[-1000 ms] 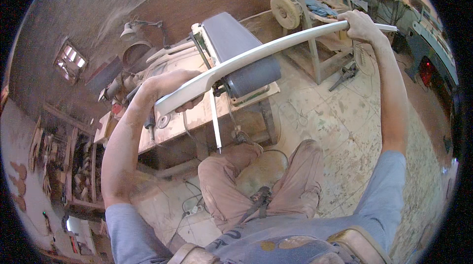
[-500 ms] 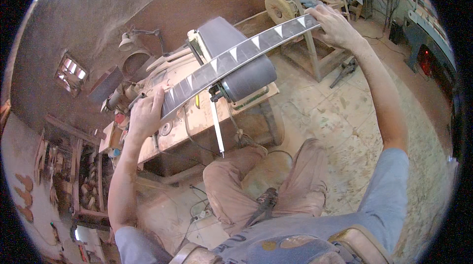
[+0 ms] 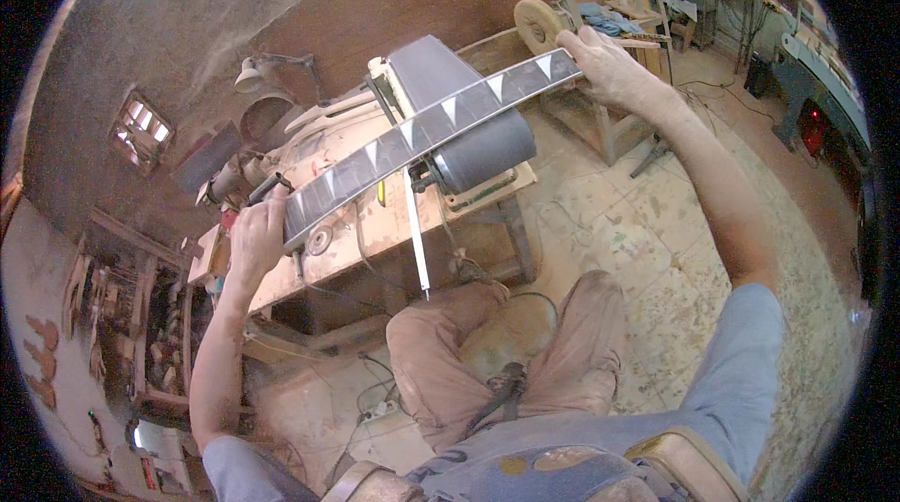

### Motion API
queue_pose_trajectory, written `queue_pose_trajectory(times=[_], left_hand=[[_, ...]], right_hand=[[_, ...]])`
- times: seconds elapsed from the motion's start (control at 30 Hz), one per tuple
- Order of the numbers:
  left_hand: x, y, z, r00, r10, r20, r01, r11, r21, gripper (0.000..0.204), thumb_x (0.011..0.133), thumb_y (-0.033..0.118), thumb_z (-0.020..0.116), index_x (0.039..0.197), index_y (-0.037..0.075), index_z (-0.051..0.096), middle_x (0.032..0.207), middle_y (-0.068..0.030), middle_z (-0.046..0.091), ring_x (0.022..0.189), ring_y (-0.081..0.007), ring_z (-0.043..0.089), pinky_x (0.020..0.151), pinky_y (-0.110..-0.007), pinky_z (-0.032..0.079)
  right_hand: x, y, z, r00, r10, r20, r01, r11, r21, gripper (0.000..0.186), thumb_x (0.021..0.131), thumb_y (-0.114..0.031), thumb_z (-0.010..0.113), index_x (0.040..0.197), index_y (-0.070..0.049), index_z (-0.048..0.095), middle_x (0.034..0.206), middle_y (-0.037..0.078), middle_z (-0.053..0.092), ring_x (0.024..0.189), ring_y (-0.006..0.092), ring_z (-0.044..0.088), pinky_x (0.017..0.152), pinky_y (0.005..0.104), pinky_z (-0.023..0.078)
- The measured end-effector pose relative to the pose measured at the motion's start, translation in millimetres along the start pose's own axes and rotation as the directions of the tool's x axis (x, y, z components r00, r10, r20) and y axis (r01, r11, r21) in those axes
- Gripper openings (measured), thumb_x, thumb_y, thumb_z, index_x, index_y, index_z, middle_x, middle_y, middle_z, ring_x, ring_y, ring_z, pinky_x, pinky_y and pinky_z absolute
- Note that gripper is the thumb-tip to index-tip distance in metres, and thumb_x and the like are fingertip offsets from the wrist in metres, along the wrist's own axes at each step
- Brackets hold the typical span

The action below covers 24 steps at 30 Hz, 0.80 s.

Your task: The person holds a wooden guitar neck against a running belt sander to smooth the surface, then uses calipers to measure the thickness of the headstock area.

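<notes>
You are holding a long dark neck (image 3: 427, 127) with pale triangle inlays, one hand at each end. Your left hand (image 3: 255, 238) is grasping the lower left end, with the fingers wrapped around it, just above the bench (image 3: 394, 230). Your right hand (image 3: 609, 66) is grasping the upper right end, with the palm lying over the top of it and the fingers curling around the edge. Both of your arms are stretching far out from your body.

The neck is lying across the sander (image 3: 469, 122), slanting up from left to right, and its middle part is crossing the grey belt. I cannot tell if it is touching the belt or hanging just above it. The sander is standing on the right part of the bench, and a thin white stick (image 3: 415, 230) is hanging down in front of it.

A lamp (image 3: 248, 78) is standing behind the bench, near the brown wall. A round buffing wheel (image 3: 536, 22) is sitting on a wooden stand just beside your right hand. Your knees (image 3: 422, 333) are showing below the bench, and the floor (image 3: 637, 249) under them is covered with pale dust.
</notes>
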<state>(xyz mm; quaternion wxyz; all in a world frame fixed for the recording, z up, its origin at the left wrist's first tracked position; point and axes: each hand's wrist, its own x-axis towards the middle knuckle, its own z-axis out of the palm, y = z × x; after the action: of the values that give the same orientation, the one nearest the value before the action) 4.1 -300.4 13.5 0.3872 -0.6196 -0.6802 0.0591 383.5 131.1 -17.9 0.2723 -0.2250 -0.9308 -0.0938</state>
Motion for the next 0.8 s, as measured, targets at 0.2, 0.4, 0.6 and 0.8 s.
queue_pose_trajectory(times=[0.2,0.4,0.6,0.8], left_hand=[[-16,-13,-5,0.968,-0.223,0.115,0.246,0.934,-0.258,0.038,0.106,0.032,0.041,0.119,0.005,0.065,0.083,-0.0216,0.068,0.075,-0.0453,0.065,0.071,-0.05,0.05],[-11,-47,-26,0.343,0.073,0.937,0.918,0.188,-0.35,0.037,0.106,0.031,0.044,0.128,0.005,0.057,0.076,-0.0044,0.066,0.065,-0.0198,0.065,0.064,-0.035,0.053],[-36,-69,-3,0.824,-0.09,0.559,0.362,0.842,-0.399,0.037,0.104,0.025,0.045,0.13,0.002,0.056,0.086,-0.0116,0.068,0.079,-0.0261,0.067,0.069,-0.04,0.052],[-66,-62,18,0.984,-0.03,0.178,0.033,0.999,-0.015,0.046,0.098,0.023,0.053,0.137,-0.001,0.051,0.098,-0.0209,0.067,0.087,-0.0378,0.064,0.078,-0.045,0.048]], right_hand=[[-8,-34,3,0.981,-0.023,-0.191,0.024,1.0,0.005,0.045,0.081,0.001,0.062,0.124,-0.006,0.049,0.109,0.018,0.058,0.109,0.0361,0.059,0.095,0.0447,0.05],[26,-48,-61,0.723,0.023,0.691,-0.098,0.993,0.068,0.048,0.073,-0.011,0.058,0.121,-0.006,0.058,0.084,0.016,0.069,0.087,0.0294,0.069,0.077,0.0434,0.054],[25,-52,-44,0.806,-0.068,0.587,-0.042,0.984,0.172,0.043,0.078,-0.003,0.058,0.121,-0.004,0.051,0.103,0.019,0.064,0.101,0.034,0.063,0.085,0.044,0.051],[4,-58,11,0.99,-0.059,-0.131,0.079,0.984,0.159,0.042,0.083,0.001,0.057,0.123,-0.005,0.044,0.107,0.024,0.058,0.109,0.0419,0.058,0.095,0.0467,0.05]])
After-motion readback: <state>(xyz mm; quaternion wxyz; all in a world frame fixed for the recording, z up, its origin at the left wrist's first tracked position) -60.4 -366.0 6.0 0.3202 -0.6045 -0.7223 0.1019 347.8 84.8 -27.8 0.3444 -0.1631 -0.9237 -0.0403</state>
